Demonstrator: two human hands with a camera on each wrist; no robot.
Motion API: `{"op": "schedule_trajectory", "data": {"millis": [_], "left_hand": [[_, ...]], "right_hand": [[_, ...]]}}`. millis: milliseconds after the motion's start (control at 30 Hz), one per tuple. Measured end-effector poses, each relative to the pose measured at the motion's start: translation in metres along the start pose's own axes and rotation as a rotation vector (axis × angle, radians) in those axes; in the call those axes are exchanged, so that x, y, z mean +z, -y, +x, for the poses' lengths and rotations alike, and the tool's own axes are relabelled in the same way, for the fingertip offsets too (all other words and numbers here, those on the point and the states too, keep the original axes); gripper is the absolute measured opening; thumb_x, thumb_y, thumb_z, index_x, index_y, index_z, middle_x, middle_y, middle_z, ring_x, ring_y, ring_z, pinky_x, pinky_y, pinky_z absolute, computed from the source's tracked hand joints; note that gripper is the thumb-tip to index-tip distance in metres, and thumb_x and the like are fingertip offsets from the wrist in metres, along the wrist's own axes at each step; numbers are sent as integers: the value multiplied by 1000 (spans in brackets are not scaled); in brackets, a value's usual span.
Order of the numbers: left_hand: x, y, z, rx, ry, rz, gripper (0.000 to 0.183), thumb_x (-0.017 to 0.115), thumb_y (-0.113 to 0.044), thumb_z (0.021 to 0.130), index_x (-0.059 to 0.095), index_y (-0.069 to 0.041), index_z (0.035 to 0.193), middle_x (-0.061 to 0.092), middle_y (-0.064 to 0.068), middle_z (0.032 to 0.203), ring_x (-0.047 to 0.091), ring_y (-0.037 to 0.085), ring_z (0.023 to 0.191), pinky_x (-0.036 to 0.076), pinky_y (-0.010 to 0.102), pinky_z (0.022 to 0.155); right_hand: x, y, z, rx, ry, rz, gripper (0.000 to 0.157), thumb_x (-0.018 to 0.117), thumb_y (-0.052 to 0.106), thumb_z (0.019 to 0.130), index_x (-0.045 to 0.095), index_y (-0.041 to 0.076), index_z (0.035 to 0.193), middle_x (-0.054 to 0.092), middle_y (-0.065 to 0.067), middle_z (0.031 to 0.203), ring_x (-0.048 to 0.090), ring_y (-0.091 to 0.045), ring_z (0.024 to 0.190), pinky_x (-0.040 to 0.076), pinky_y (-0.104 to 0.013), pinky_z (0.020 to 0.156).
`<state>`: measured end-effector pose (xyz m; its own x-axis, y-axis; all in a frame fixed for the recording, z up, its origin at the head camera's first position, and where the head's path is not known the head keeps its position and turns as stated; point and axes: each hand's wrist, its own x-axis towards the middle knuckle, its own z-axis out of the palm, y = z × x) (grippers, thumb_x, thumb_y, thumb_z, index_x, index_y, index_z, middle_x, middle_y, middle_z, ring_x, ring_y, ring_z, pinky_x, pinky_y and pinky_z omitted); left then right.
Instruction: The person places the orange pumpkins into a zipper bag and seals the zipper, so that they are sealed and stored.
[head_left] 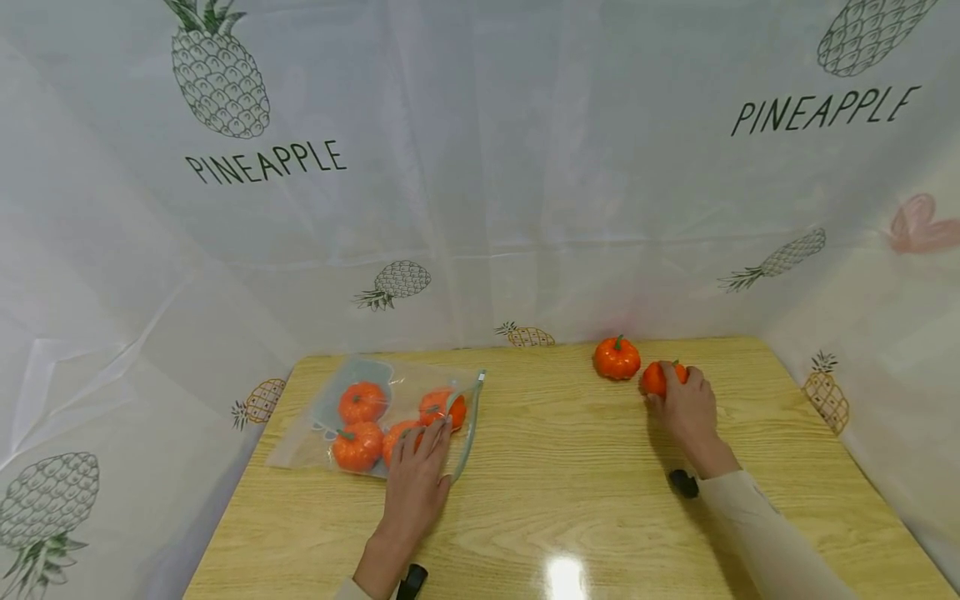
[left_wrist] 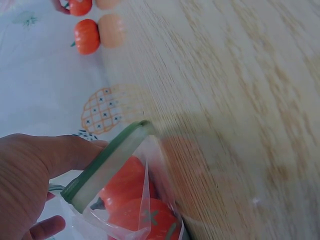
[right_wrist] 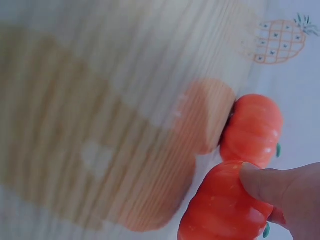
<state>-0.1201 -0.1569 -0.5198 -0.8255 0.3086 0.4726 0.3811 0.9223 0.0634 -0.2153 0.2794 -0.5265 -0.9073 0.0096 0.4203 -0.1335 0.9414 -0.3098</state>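
Observation:
My right hand (head_left: 686,408) grips a small orange pumpkin (head_left: 653,381) near the back right of the table, its thumb pressed on the ribbed side in the right wrist view. Just left of it sits a second small pumpkin (right_wrist: 254,127) with a green stem. On the left lies a clear plastic zip bag (head_left: 311,446) with several orange pumpkins (head_left: 363,403) inside. My left hand (head_left: 416,479) is at the bag's mouth, fingers over the front pumpkins. In the left wrist view its thumb meets the raised green zip strip (left_wrist: 102,167); the fingertips are partly hidden.
The wooden table (head_left: 555,467) has a glare spot near its front edge. White curtains (head_left: 495,167) printed with pineapples hang behind it and at both sides. Dark wrist devices (head_left: 683,483) sit at both wrists.

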Motion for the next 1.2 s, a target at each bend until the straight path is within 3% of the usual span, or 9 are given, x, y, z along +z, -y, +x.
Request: {"op": "schedule_trajectory", "data": {"millis": [400,800,1200], "left_hand": [[2,1,0,11,-23,-10,90,100,-11,67,62,-6,148,61,8,145,56,36,126,48,53,104],[2,1,0,26,-57,9,90,101,-12,63,65,-4,144,61,9,143,57,35,122,48,51,101],[-1,-2,3,-5,-4,4,89,101,-14,67,63,-5,147,61,9,145,57,35,125,49,52,104]], "right_hand": [[-11,26,-18,-101,-79,16,59,85,5,86,51,-3,134,48,-51,119,56,-69,93,50,-74,74],[-8,65,-26,-186,-91,43,63,91,6,81,56,0,134,51,-46,122,58,-65,99,51,-75,82],[4,105,-29,-215,-27,96,66,93,6,77,59,3,134,50,-41,127,56,-62,111,49,-74,90]]}}
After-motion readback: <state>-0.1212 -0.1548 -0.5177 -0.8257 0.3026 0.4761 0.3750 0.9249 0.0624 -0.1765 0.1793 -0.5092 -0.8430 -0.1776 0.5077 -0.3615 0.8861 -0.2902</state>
